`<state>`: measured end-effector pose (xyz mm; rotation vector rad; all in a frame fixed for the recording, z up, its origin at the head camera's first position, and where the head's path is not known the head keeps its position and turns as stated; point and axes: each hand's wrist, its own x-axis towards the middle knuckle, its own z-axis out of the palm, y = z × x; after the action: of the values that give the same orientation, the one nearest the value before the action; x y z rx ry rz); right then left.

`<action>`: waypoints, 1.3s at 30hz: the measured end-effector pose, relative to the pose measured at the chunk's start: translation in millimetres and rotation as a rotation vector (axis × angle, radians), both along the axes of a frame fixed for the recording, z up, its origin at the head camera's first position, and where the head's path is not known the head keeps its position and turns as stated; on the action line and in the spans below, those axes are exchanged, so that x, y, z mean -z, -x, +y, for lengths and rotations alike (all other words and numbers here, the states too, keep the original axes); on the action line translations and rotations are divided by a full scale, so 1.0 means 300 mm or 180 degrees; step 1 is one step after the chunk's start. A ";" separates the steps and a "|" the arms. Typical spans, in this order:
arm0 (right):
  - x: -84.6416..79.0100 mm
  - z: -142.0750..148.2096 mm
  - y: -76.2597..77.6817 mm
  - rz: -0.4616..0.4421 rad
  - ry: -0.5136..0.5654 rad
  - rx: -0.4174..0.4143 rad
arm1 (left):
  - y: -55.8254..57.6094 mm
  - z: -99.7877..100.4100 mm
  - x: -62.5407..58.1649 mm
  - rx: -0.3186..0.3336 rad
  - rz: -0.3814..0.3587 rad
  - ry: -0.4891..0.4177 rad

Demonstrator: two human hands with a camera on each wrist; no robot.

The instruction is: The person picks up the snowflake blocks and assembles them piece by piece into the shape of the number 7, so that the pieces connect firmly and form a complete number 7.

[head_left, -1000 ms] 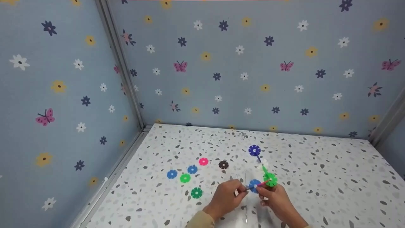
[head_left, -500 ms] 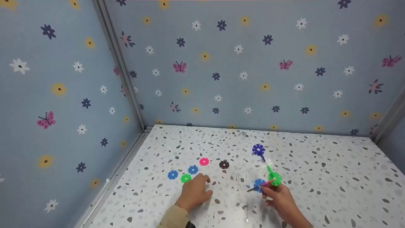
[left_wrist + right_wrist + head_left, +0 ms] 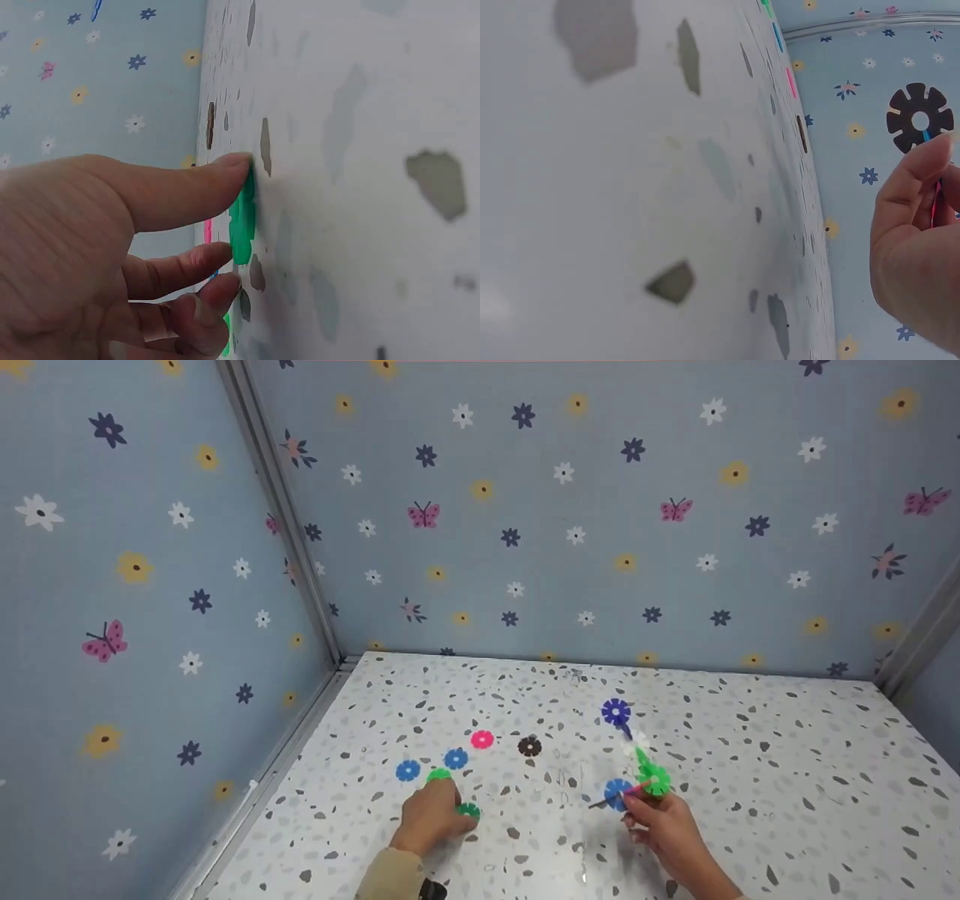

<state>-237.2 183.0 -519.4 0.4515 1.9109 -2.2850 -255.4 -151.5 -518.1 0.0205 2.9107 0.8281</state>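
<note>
Several slotted plastic snowflake discs are joined in a chain, held up off the table by my right hand [image 3: 671, 829]. The chain has a dark blue disc [image 3: 616, 712], a white one, green ones [image 3: 655, 780], a pink one, a blue disc [image 3: 618, 794] and a black disc [image 3: 921, 118] at its near end. My right thumb and fingers pinch it around the pink disc. My left hand [image 3: 431, 814] is low at the table, its thumb and index finger at opposite edges of a dark green snowflake disc [image 3: 241, 221]. The left hand partly covers a lighter green disc [image 3: 439, 774].
Two loose blue discs [image 3: 408, 770], a pink disc [image 3: 482, 739] and a dark brown disc [image 3: 529, 746] lie flat on the speckled white table [image 3: 787, 780]. Flower-patterned walls [image 3: 570, 510] stand at the back and left, with a metal frame post [image 3: 281, 502] in the corner.
My left hand has let go of the black disc on the chain, moved left and come down at the dark green disc. The right hand has shifted slightly right, still holding the chain.
</note>
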 end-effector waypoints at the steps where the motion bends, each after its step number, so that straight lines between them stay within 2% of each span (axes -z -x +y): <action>1: 0.000 -0.003 -0.003 -0.0001 0.0017 0.0019 | 0.001 0.003 0.001 0.0004 -0.0016 -0.0034; 3: 0.001 -0.008 -0.009 -0.0033 0.0017 0.0062 | 0.003 0.015 0.008 0.0008 -0.0030 -0.0131; 6: 0.000 -0.015 -0.015 -0.0046 0.0018 0.0114 | 0.006 0.045 0.021 -0.0027 0.0138 -0.0337; 9: -0.003 -0.024 -0.013 -0.0001 0.0018 0.0142 | 0.013 0.078 0.030 -0.0064 0.0333 -0.0743; 11: -0.006 -0.030 -0.008 0.0034 0.0030 0.0140 | 0.019 0.101 0.031 -0.0015 0.0401 -0.1094; 15: -0.011 -0.038 -0.002 0.0075 0.0103 0.0166 | 0.025 0.155 0.024 0.0096 0.0267 -0.1762; 19: -0.015 -0.043 0.000 0.0101 0.0145 0.0207 | 0.015 0.214 0.009 0.0035 0.0078 -0.2337; 23: -0.019 -0.052 0.001 0.0117 0.0133 0.0234 | -0.001 0.262 -0.005 0.0048 -0.0053 -0.2742; 27: -0.017 -0.063 0.002 0.0198 0.0153 0.0259 | -0.013 0.301 -0.002 0.0210 -0.0092 -0.3002; 31: -0.017 -0.066 0.001 0.0242 0.0163 0.0237 | -0.018 0.329 0.006 0.0313 -0.0032 -0.3107; 39: -0.026 -0.067 -0.003 0.0270 0.0144 0.0213 | -0.026 0.347 0.006 0.0278 -0.0037 -0.3233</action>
<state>-236.2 163.0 -511.7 0.4261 1.9052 -2.4215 -247.7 -47.4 -520.0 0.2190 2.1286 2.1226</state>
